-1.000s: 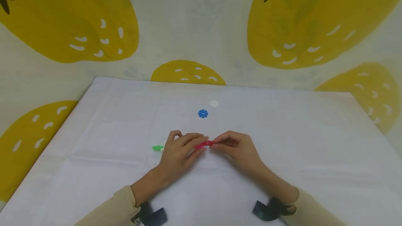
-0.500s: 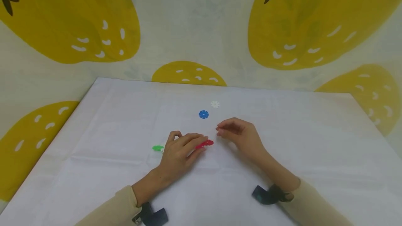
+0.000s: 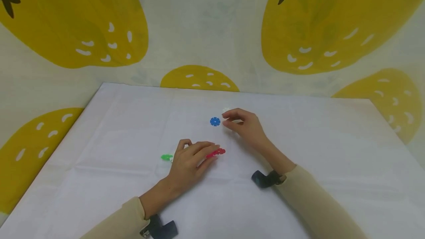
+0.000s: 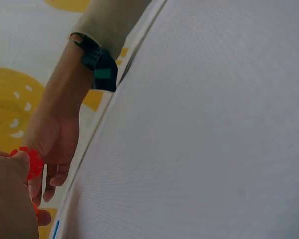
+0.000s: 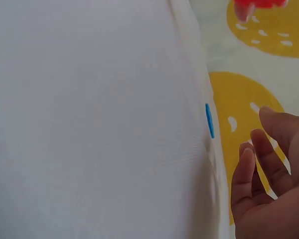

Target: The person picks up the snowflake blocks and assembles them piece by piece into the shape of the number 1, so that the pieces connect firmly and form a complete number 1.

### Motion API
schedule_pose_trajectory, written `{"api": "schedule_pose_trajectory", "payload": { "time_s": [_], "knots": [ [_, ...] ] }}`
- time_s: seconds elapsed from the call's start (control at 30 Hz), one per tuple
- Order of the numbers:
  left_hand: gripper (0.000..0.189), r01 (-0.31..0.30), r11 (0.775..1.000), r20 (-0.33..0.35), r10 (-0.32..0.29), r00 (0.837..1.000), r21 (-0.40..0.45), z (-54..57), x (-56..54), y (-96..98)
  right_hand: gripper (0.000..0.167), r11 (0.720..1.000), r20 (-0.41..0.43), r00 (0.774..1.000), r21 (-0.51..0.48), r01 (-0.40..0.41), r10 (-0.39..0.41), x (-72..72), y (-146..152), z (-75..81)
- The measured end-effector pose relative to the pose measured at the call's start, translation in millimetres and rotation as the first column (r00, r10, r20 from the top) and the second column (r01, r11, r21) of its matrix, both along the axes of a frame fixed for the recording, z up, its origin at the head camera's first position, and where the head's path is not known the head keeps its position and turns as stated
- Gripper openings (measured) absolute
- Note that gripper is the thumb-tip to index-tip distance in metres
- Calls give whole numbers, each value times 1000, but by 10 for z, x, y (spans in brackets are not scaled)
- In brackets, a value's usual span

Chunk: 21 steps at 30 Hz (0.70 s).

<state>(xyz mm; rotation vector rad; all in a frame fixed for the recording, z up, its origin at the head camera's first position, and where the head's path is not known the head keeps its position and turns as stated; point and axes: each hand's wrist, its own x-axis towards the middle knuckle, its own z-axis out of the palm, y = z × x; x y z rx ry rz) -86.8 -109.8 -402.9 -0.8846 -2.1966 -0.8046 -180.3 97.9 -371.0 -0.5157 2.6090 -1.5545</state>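
Head view, and the left hand [image 3: 192,160] is pinching bright red, notched plastic pieces [image 3: 220,151] between thumb and fingers, low over the white cloth-covered table [image 3: 126,128], with some of the red poking out past the fingertips on the right. Just left of that hand, a bright green plastic piece [image 3: 166,157] lies partly clear of it. Farther up the cloth comes the right hand [image 3: 247,126], thumb and fingers curved with a small gap between them, its tips just right of a flat, round blue plastic disc [image 3: 215,121] with a slotted rim. A white slotted plastic disc [image 3: 225,110] peeks out behind those fingers, and whether they touch it, I can't tell. Over to the left wrist: the thumb lies against one round red piece, more red shows lower down, and the right hand hangs beyond, a dark band [image 4: 98,64] at its wrist below a beige sleeve [image 4: 103,22]. Right wrist: thumb and fingers stand well parted, yellow-and-white patterned fabric [image 5: 249,94] showing between them, while red pokes in at the top edge beside a fingertip.
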Motion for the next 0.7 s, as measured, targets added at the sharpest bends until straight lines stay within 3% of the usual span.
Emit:
{"api": "schedule_pose_trajectory", "payload": {
  "time_s": [0.23, 0.47, 0.7],
  "knots": [
    [31, 2, 1000, 3, -2, 1000, -5, -3, 12, -2, 27, 1000, 8, 1000, -1, 18, -18, -132, -99, -109],
    [31, 1, 1000, 8, -1, 1000, 5, -20, 3, -2, 26, 988, 46, 999, 154, 16, -23, -172, -225, -155],
    [31, 11, 1000, -17, -11, 1000, 17, -25, -15, 12, 25, 982, 14, 1000, 191, 2, -5, -188, -291, -178]
  ]
}}
